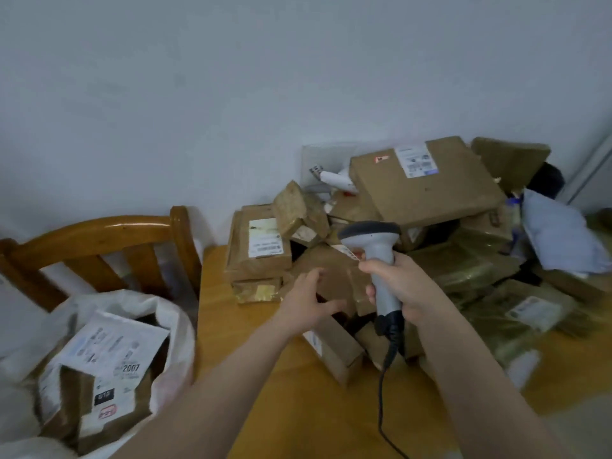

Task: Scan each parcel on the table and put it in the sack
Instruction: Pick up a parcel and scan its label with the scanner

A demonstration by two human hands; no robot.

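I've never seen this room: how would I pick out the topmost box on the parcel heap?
Find the wooden table against the white wall, heaped with brown parcels. At the heap's top lies a flat cardboard box, tilted. It is the widest, with a white label near its far edge.

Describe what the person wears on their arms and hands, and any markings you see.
Both forearms are bare to the picture's edge; no sleeve shows. Neither the left hand nor the right hand wears a visible glove, watch, bracelet or ring. No markings show, though the picture is blurred.
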